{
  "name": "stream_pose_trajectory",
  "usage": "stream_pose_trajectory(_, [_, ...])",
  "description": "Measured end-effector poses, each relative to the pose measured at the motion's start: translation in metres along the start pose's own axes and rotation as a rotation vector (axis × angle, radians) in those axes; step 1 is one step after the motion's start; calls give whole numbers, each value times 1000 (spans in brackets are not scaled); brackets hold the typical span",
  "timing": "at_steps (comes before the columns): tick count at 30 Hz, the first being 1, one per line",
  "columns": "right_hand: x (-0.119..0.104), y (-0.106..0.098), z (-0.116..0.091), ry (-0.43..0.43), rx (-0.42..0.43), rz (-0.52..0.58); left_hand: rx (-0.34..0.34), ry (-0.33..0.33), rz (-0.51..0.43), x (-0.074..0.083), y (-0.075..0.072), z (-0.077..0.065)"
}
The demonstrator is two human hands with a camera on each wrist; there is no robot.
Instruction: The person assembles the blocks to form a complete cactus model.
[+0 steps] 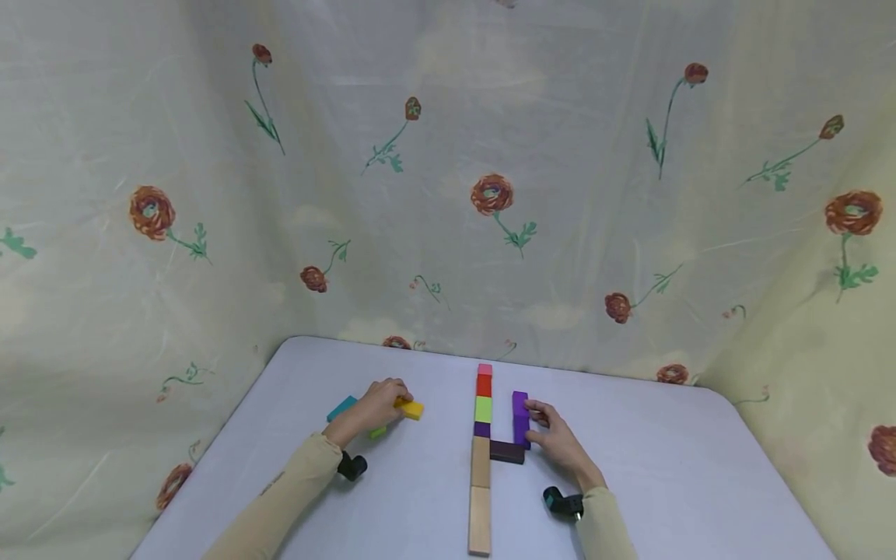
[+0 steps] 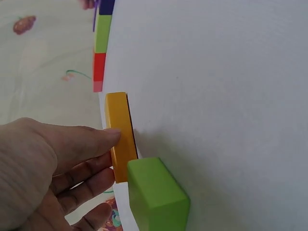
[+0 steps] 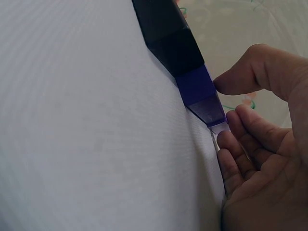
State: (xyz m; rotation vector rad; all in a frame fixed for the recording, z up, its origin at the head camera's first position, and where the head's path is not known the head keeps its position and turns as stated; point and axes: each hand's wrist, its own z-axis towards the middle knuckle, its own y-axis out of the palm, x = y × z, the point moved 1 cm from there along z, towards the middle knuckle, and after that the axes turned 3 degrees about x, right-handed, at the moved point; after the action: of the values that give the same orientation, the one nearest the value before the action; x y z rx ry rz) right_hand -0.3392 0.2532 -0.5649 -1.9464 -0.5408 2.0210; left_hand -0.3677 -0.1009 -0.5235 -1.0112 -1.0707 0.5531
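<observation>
In the head view my left hand [image 1: 378, 406] pinches a yellow block [image 1: 411, 410]; the left wrist view shows the thumb on the face of this yellow block [image 2: 123, 137]. A green block [image 2: 156, 192] lies close by, and a blue block [image 1: 341, 408] sits beside the wrist. My right hand [image 1: 558, 439] is at the right side of two purple blocks [image 1: 521, 420] set end to end. Its thumb and fingertips touch or nearly touch their side, fingers loosely bent. A dark brown block [image 1: 507, 452] joins the purple blocks to a long column.
The column runs up the white table [image 1: 406, 498]: two wooden blocks [image 1: 480, 498], then a dark purple block [image 1: 482, 429], a light green block [image 1: 484, 409], a red block [image 1: 484, 385] and a pink block [image 1: 485, 369]. A flowered curtain [image 1: 448, 233] stands behind the table.
</observation>
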Motion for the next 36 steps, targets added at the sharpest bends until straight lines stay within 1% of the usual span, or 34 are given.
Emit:
stream_pose_trajectory(8, [0, 0, 0, 14, -2, -19, -26, 5, 25, 3, -3, 1])
stream_pose_trajectory(15, [-1, 0, 0, 12, 1, 12, -21, 21, 31, 10, -1, 0])
stream_pose_trajectory(21, [-1, 0, 1, 23, -9, 19, -23, 12, 31, 13, 0, 1])
stream_pose_trajectory(27, [-3, -1, 0, 34, -12, 17, -53, -14, -1, 17, 6, 8])
stream_pose_trajectory(31, [-3, 0, 0, 41, -12, 12, -60, 1, -8, 22, 11, 14])
stream_pose_trajectory(36, [-2, 0, 0, 42, -10, 15, -58, 16, -19, 33, 17, 19])
